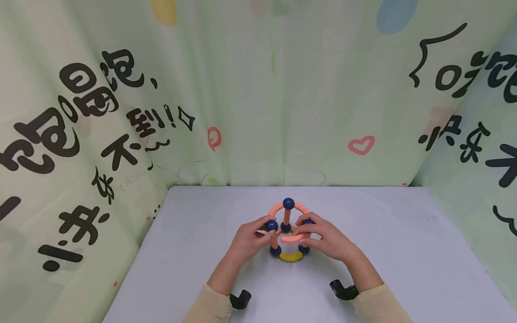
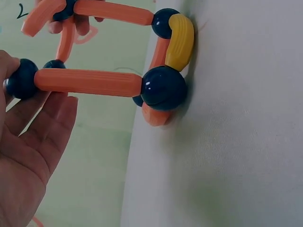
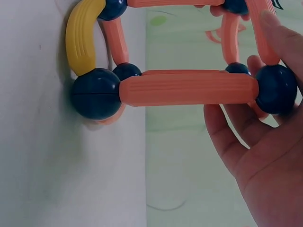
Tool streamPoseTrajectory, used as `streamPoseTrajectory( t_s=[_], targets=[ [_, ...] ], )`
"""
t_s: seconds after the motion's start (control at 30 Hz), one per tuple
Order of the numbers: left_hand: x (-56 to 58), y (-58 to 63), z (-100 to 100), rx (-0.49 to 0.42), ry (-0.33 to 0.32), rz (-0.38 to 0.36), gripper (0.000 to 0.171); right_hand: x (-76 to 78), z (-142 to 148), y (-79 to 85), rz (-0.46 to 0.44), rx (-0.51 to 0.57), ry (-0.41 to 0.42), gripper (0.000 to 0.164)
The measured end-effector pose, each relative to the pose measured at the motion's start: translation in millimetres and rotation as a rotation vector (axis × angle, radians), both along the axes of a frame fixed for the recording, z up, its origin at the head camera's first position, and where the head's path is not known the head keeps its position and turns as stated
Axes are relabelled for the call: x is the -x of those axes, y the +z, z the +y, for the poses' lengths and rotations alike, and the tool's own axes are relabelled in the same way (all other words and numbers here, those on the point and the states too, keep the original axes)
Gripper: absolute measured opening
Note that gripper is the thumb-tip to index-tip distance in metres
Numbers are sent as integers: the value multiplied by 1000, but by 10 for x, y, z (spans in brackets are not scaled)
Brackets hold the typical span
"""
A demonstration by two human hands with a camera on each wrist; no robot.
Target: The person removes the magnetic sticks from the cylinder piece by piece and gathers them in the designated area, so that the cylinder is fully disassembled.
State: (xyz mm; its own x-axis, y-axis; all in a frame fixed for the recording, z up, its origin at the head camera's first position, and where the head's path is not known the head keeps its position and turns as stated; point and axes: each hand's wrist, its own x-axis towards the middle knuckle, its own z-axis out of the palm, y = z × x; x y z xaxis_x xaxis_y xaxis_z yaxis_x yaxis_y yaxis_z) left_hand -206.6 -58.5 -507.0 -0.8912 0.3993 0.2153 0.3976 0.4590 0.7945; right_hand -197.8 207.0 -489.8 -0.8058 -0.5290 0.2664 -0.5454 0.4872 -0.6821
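A toy frame of navy balls and coral building rods stands on the table, with a yellow curved rod [image 1: 291,257] at its near base. My left hand [image 1: 246,240] pinches the upper left ball [image 1: 272,225], which tops an upright coral rod [image 2: 90,82]. With my right hand [image 1: 329,237] I hold the upper right ball [image 3: 276,90] and the end of a coral curved rod [image 1: 291,239] joined to it. The curved rod's other end points toward the left ball, apart from it. The highest ball [image 1: 288,203] sits at the back. Fingers partly cover both held balls.
The white table [image 1: 194,269] reaches around the frame on all sides. A printed curtain [image 1: 250,89] hangs behind the table and along its sides. Black wrist mounts [image 1: 241,299] show near both sleeves.
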Motion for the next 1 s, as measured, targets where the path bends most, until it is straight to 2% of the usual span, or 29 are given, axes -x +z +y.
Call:
streamPoseTrajectory(
  t_s=[0.17,0.33,0.53,1.0],
  targets=[
    [5,-1,10,-5,-23,-8,31,1,3,-20,23,16,-38,25],
    [-8,0,6,-18,5,-41,33,4,-6,-33,1,7,-53,25],
    [-7,-10,6,-21,-13,-26,34,1,-4,-39,9,12,-62,21],
    [-8,-3,3,-18,2,-32,35,-1,-33,-60,27,28,-100,33]
  ],
)
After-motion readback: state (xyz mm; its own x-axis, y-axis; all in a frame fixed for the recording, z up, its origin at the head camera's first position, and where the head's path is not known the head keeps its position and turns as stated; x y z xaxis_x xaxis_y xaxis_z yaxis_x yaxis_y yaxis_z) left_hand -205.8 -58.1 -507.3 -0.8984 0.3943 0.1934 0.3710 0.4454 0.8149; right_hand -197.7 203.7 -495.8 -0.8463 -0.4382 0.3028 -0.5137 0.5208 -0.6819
